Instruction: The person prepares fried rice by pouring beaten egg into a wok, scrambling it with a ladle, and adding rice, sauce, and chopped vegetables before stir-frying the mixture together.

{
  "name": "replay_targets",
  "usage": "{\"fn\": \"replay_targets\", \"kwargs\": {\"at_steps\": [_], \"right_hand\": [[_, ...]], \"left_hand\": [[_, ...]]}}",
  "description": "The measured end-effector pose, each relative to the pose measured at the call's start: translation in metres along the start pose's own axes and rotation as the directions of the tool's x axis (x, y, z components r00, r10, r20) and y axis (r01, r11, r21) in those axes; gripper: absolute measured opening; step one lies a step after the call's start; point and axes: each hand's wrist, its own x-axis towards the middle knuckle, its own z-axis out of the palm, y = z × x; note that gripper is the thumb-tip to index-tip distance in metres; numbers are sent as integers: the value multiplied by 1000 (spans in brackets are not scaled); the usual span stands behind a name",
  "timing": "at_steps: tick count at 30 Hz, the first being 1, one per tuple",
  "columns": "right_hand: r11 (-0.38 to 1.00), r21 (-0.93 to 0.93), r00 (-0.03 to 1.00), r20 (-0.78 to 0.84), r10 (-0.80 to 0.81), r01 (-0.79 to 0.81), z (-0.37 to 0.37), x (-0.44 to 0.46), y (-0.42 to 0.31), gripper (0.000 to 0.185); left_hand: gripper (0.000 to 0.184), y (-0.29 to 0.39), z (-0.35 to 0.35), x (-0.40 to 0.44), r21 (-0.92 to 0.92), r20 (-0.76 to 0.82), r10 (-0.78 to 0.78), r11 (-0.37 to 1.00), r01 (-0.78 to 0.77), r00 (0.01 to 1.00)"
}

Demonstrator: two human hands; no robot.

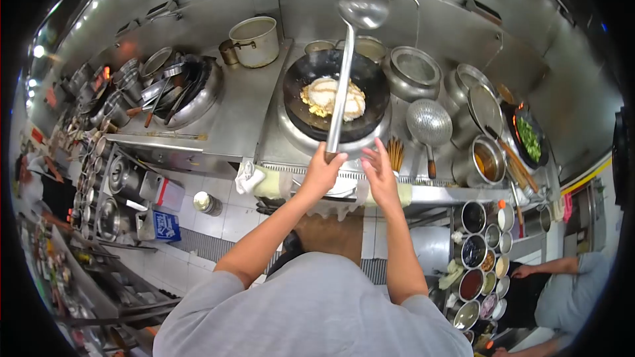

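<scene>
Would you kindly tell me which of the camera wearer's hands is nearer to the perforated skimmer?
Right. The right hand, open, is to the left of the perforated skimmer, not touching it; the left hand is farther left, gripping the ladle.

The lone camera sits on the person's head, looking forward and steeply down, over the shirt (pixel 311 311) to the fingers (pixel 381 155) near mid-view. It's fairly close above them, yet its wide, bowed view lets me see wok (pixel 299 102) and wall (pixel 307 10) beyond them, floor (pixel 241 225) below them, a second person (pixel 565 304) to their right.
</scene>
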Motion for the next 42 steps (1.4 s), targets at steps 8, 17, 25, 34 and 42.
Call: {"fn": "replay_targets", "kwargs": {"at_steps": [8,17,25,34,42], "right_hand": [[764,168,775,8,631,-623,-1,5,106,52],[416,807,826,149,543,-419,80,80,44,54],[564,821,996,73,54,-91,42,134,7,78],[914,138,915,-199,-352,381,61,397,-43,26],[936,259,971,-106,-217,237,109,454,-57,21]], "left_hand": [[21,-54,-43,80,-337,277,-429,794,505,859],[56,10,-98,85,457,681,-479,869,190,554],[19,-61,-220,1,29,272,-333,940,339,903],[24,-91,-286,-65,603,-261,-255,710,364,931],[29,-102,-277,-85,757,-241,-305,535,376,921]]}}
